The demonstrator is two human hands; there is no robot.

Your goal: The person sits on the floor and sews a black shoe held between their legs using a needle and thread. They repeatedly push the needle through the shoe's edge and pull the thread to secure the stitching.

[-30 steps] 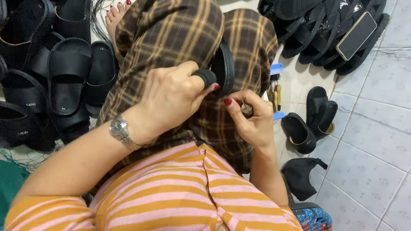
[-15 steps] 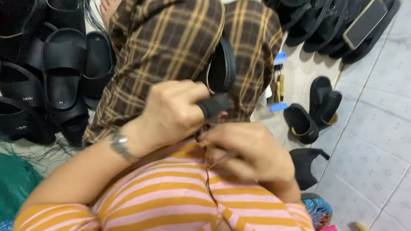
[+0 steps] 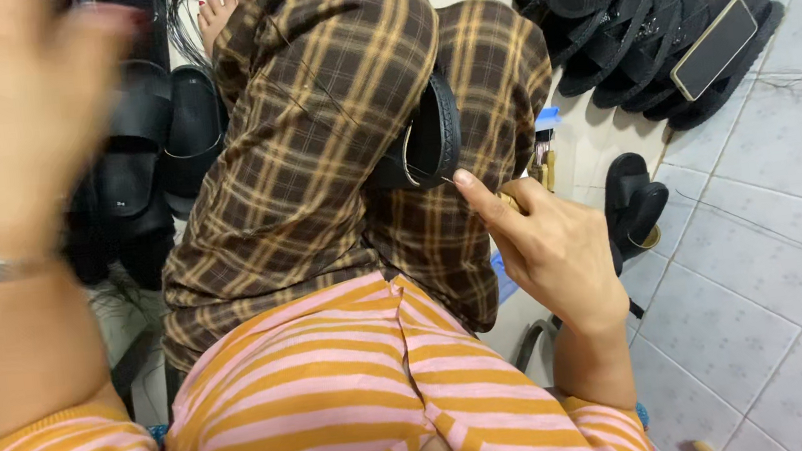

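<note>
Two heaps of black slippers flank the seated person: one pile [image 3: 665,14] far right on the tiled floor [image 3: 785,247], with a dark flat phone [image 3: 714,49] lying on top, and another heap [image 3: 144,152] at far left, too tangled to count. One loose pair [image 3: 636,203] lies beside the right knee. A single black sandal sole [image 3: 432,144] is wedged upright between the plaid-trousered knees. The work in hand looks like hand-stitching this sole. The left hand [image 3: 9,126] is raised high near the camera, blurred, so whether it is closed I cannot tell. The right hand [image 3: 550,241] has its fingers pinched together, index tip touching the sole's rim, perhaps on a needle. Next would call for steady aim at the rim.
</note>
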